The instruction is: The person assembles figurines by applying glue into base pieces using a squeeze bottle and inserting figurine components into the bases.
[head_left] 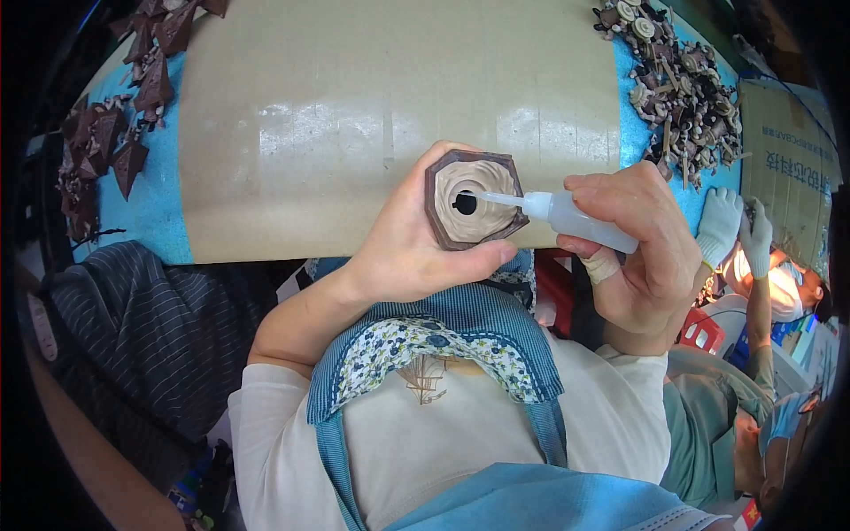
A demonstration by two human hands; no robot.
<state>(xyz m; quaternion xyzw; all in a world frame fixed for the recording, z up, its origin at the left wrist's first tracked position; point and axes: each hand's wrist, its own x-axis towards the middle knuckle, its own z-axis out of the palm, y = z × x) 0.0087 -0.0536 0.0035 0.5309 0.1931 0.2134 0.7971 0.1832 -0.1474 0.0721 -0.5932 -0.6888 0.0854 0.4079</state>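
Observation:
A hollow brown piece with an angular rim (pixel 434 226) faces up in my left hand (pixel 403 239), whose fingers and thumb wrap round its outside. Its inside is beige and ridged, narrowing to a dark round hole. My right hand (pixel 646 239) grips a small translucent squeeze bottle (pixel 589 221), tilted sideways. The bottle's thin nozzle reaches over the rim into the hollow, and its tip lies by the dark hole. A wrap of tape covers part of my right thumb. I cannot make out any liquid leaving the nozzle.
Brown pointed pieces (pixel 155 84) lie heaped on the blue strip at the table's (pixel 390 97) left. A pile of small mixed parts (pixel 682 97) covers the right strip. Beyond stands a cardboard box (pixel 788 159). Close on my right, a co-worker's gloved hands (pixel 722 221) hold something small.

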